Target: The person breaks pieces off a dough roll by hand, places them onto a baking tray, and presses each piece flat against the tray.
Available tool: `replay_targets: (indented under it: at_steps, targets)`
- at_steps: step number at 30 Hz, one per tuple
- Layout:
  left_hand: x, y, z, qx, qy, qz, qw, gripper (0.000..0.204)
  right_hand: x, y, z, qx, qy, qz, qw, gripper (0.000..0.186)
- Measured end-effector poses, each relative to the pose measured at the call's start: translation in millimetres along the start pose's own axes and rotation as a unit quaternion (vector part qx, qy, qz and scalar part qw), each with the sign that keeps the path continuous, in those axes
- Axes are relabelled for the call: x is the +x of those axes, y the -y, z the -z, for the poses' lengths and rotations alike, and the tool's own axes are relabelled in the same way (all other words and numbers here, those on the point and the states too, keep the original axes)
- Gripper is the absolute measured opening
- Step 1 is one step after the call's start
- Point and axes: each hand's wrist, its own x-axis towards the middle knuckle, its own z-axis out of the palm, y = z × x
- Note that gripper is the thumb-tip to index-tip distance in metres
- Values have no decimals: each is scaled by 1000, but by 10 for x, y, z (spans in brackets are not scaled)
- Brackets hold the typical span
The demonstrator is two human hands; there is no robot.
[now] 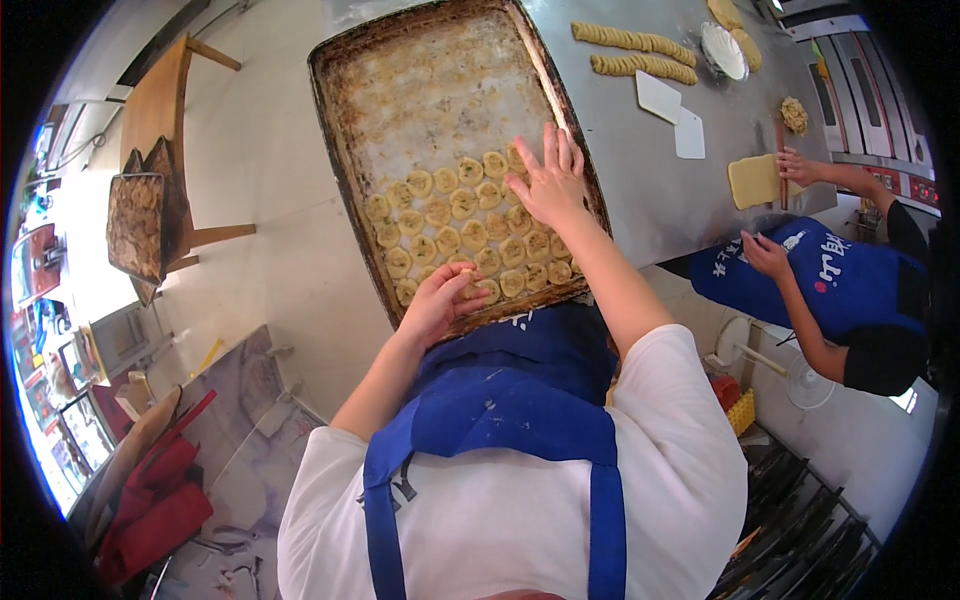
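A worn, dark-rimmed baking tray (334, 140) lies in front of me. Rows of small round dough pieces (473, 236) with dark flecks cover its near half. Close to the tray's near edge, my left hand (436, 304) is closed, thumb and fingertips around one dough piece; its fingers partly hide it. My right hand (552, 186) reaches over the right side of the tray with fingers stretched and apart. Its fingertips are at the end of the farthest row, touching or just above a piece there. The tray's far half shows bare, browned metal.
On the steel table (640, 190) lie twisted dough ropes (640, 66), two white scrapers (659, 98) and a foil-like bowl (724, 52). At right, a co-worker's hands (797, 166) work by a rolling pin (782, 160) and a dough sheet (753, 182). A wooden stool (155, 95) with stacked trays stands left.
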Motion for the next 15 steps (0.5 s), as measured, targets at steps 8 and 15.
replay_targets:
  at_steps: [8,15]
  targets:
    - [51,-121,-81,-77,-54,-22,995,31,-125,353,387,146,-15,101,984,50]
    - [236,-191,-24,-107,-61,-42,991,30,-563,786,511,318,118,221,914,37]
